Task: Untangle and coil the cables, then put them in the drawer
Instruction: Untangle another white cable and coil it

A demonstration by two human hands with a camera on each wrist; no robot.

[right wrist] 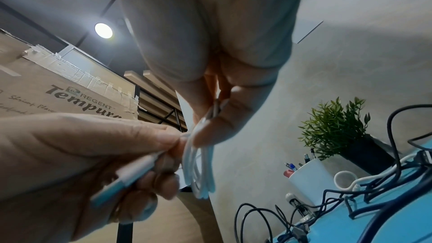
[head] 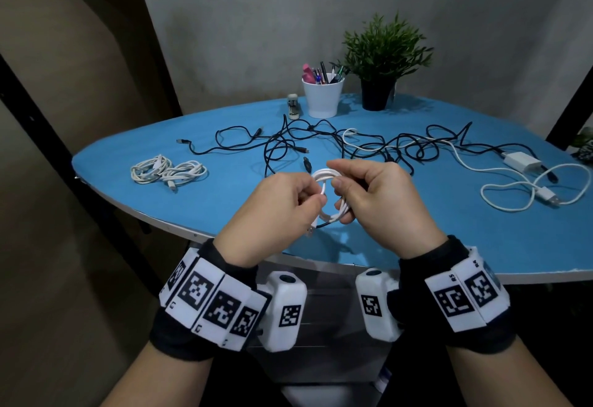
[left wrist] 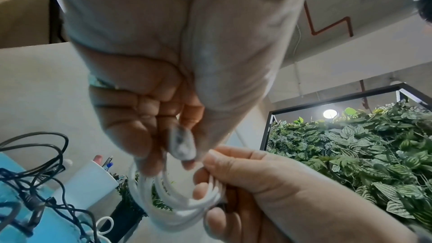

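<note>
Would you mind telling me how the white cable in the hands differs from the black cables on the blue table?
The white cable is wound into a small neat coil; the black cables sprawl in a loose tangle. The white coil is held above the blue table by the left hand and right hand; the black cables lie untouched on it.

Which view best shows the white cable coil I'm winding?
Head view: the white coil shows as a whole loop between left hand and right hand. Left wrist shows it close but blurred; right wrist shows it edge-on.
</note>
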